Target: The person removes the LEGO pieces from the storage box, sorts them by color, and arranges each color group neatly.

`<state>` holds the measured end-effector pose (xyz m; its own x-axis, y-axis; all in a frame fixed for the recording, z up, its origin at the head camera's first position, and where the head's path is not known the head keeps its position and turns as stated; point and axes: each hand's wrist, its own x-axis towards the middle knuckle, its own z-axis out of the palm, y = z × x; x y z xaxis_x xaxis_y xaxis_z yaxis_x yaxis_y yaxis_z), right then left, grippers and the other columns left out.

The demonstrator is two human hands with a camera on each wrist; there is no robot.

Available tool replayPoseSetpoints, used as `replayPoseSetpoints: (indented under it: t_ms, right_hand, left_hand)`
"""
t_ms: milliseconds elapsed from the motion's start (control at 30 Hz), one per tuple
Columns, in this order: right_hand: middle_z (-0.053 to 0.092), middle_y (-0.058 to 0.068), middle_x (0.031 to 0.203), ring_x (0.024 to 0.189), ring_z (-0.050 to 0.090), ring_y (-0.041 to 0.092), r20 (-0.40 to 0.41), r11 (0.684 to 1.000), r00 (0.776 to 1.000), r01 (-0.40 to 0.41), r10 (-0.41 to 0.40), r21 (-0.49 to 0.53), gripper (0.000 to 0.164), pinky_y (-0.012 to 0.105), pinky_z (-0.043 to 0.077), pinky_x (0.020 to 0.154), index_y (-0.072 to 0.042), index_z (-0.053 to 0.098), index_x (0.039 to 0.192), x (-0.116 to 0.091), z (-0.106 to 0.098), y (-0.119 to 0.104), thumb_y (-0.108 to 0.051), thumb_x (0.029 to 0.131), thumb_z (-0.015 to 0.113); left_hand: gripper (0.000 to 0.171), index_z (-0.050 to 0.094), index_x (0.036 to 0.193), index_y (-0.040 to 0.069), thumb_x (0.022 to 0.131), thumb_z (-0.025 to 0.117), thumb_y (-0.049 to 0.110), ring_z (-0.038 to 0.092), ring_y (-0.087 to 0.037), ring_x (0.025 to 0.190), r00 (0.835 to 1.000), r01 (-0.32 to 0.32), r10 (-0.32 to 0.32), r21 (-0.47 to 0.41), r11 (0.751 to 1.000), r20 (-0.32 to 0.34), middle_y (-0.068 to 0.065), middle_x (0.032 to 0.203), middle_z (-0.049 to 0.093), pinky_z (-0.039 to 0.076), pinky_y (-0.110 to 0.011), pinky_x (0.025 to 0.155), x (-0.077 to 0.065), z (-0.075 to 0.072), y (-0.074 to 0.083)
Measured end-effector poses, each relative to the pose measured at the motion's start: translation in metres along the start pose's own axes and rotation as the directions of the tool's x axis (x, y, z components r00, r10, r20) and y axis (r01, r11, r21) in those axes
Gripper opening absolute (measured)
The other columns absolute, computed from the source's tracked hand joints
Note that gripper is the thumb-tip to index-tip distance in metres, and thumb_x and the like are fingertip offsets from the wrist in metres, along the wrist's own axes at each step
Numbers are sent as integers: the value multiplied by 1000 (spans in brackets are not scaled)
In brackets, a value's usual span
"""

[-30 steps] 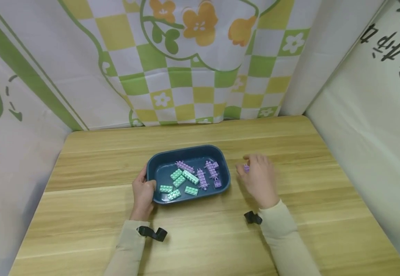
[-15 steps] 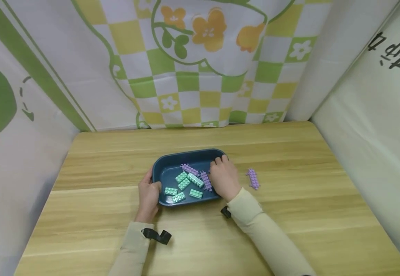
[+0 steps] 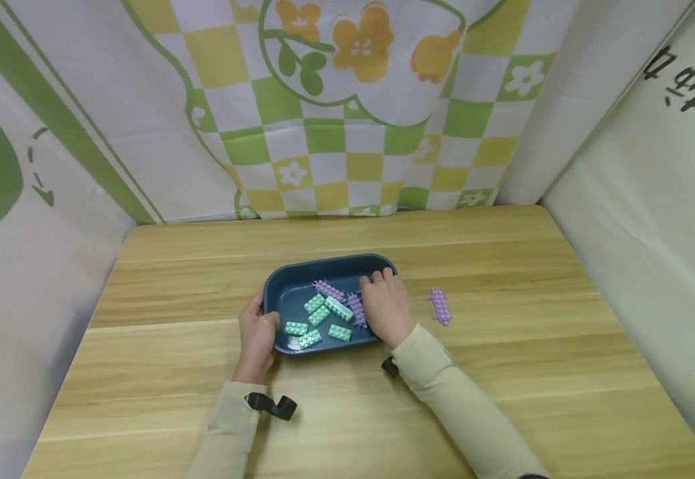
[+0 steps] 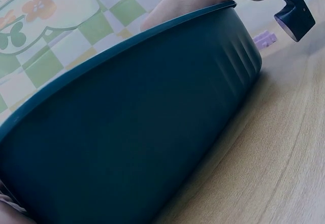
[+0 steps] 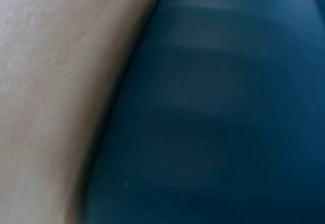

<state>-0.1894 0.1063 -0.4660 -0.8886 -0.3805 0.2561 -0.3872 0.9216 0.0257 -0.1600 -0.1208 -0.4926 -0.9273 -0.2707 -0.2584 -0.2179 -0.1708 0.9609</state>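
My left hand (image 3: 257,338) grips the left end of a dark blue tray (image 3: 286,303), thumb over the rim. On the tray's right side my right hand (image 3: 388,307) reaches in from above with bent fingers pointing down; its fingertips and whatever lies beneath them are hidden, so I cannot tell whether it holds a brick. Purple studded bricks with side pegs (image 3: 329,291) lie in the tray, one of them right beside the right hand. Several mint green building bricks (image 3: 319,315) are spread over the middle and left. Only the tray's outer wall (image 5: 213,107) and skin fill the right wrist view.
One purple brick (image 3: 440,306) with side pegs lies on the wooden table (image 3: 503,372), to the right of the tray. A patterned curtain (image 3: 347,153) hangs behind the table's far edge, and pale cloth walls (image 3: 641,219) stand at both sides.
The right hand has left the purple brick on the table right of the tray and moved left into the tray. Over the last half second it has hardly moved. The left hand keeps its grip.
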Motion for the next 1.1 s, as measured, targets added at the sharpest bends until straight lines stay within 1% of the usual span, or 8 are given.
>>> replayPoseSetpoints:
  t_ms: [167, 367, 500, 667, 767, 867, 1033, 1100]
  right_hand:
    - [64, 13, 81, 75, 54, 29, -35, 1000, 999, -5, 5, -6, 9, 36, 43, 59, -3, 68, 90, -1, 1, 1, -8, 85, 62]
    - [61, 11, 79, 71, 56, 27, -72, 999, 997, -28, 29, 15, 21, 36, 43, 57, -3, 65, 92, -2, 0, 3, -17, 78, 71]
    - [59, 11, 79, 67, 56, 25, -122, 996, 990, -61, 68, 60, 24, 34, 40, 53, -3, 65, 98, -5, 0, 3, -14, 77, 70]
    - [62, 11, 88, 73, 58, 25, -169, 981, 978, -90, 119, 171, 32, 36, 45, 57, -2, 65, 109, -10, -3, 5, -12, 79, 70]
    - [61, 9, 89, 75, 56, 23, -173, 956, 972, -110, 161, 271, 37, 36, 47, 61, -3, 64, 114, -15, -15, 9, -13, 79, 73]
    - [61, 10, 92, 71, 54, 21, -176, 915, 958, -146, 226, 375, 41, 34, 47, 57, -3, 62, 118, -22, -34, 20, -12, 80, 74]
    - [61, 15, 94, 71, 56, 24, -189, 843, 910, -241, 368, 480, 42, 35, 49, 57, 2, 61, 119, -39, -61, 58, -7, 80, 72]
    - [60, 16, 92, 72, 56, 26, -146, 812, 893, -306, 425, 497, 42, 37, 50, 57, 5, 59, 121, -47, -67, 77, -7, 83, 69]
  left_hand:
    - [84, 39, 148, 7, 68, 41, -17, 32, -21, 137, 1000, 2, -2, 7, 1000, 4, -9, 154, 34, 42, -37, 102, 2, 1, 0]
    - [86, 39, 149, 9, 67, 41, -17, 35, -16, 135, 1000, 9, -9, 18, 1000, 3, -6, 153, 35, 42, -35, 102, 3, 2, -1]
    - [85, 39, 149, 10, 68, 40, -16, 34, -15, 134, 1000, 5, -6, 45, 999, 12, -5, 153, 35, 40, -35, 103, 3, 4, -2]
    - [84, 40, 149, 11, 68, 41, -15, 36, -13, 132, 1000, 21, -20, 80, 997, -5, -3, 152, 37, 46, -26, 91, 4, 4, -5]
    - [84, 40, 148, 9, 68, 40, -15, 38, -15, 131, 1000, 15, -14, 63, 998, -12, -5, 151, 38, 47, -23, 86, 2, 3, -6]
    - [84, 41, 148, 9, 67, 40, -15, 39, -15, 130, 1000, 0, 1, 63, 998, -17, -6, 151, 39, 46, -23, 90, 2, 4, -6]
    - [85, 39, 148, 9, 67, 40, -15, 37, -14, 132, 1000, -7, 8, 67, 998, -10, -7, 152, 38, 44, -25, 93, 2, 7, -4]
    - [85, 39, 148, 9, 67, 39, -15, 36, -14, 133, 1000, -4, 5, 72, 997, -10, -6, 152, 37, 43, -24, 93, 1, 8, -3]
